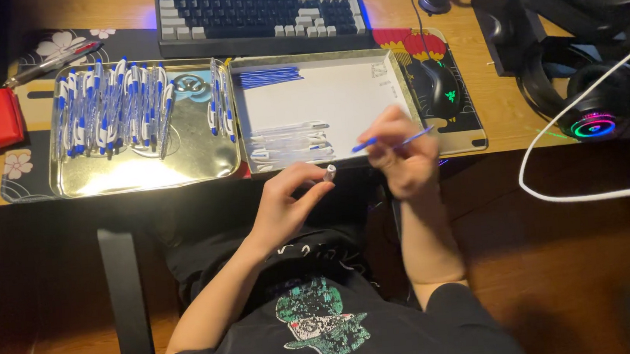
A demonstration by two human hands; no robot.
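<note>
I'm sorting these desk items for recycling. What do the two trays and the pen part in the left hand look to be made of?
The left tray looks like thin polished metal: its bare floor gives mirror-like golden reflections. The right tray shows the same shiny rim, so probably metal too, with a white sheet lining it. The pen barrel in the left hand looks like pale, smooth plastic, though it is too small to be sure.
</note>
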